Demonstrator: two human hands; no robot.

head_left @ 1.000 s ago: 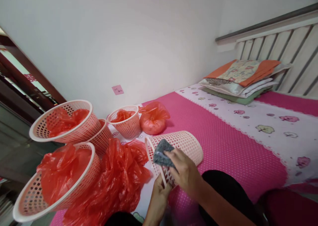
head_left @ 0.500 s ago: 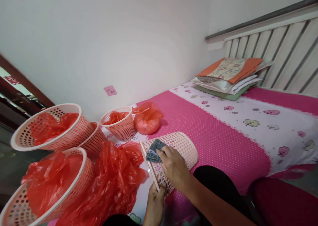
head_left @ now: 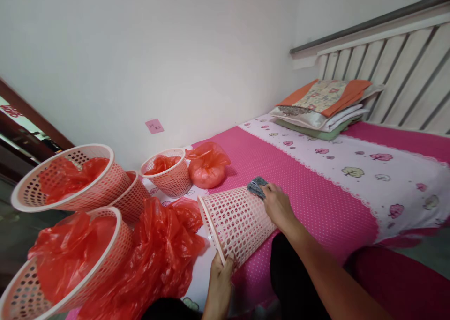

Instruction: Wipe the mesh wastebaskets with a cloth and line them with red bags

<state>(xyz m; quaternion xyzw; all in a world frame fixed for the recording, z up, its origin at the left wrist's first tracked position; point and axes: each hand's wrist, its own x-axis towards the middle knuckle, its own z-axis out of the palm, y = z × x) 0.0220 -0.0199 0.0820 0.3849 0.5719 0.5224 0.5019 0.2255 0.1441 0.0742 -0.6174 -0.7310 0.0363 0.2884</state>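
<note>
On the pink bedspread [head_left: 316, 207] in front of my knees lies a pale perforated basket [head_left: 237, 221], tipped on its side with its open mouth facing away from the pillows. My left hand [head_left: 220, 282] grips the basket's rim at the near edge, fingers and thumb closed on the plastic, which keeps the round wall from rolling while it is pressed from above. My right hand [head_left: 277, 205] rests at the basket's closed end, fingers pinched together on a grey cloth [head_left: 256, 186] pressed against the upper wall near the base; lying sideways, the basket offers that wall to the cloth. Just beside the basket's mouth sits a heap of red plastic bags [head_left: 161, 249]. Beyond that heap, other baskets [head_left: 63, 189] of the same kind hold red bags inside. Behind the basket, near the wall, a small lined basket [head_left: 168, 172] touches a tied red bag [head_left: 207, 165].
</note>
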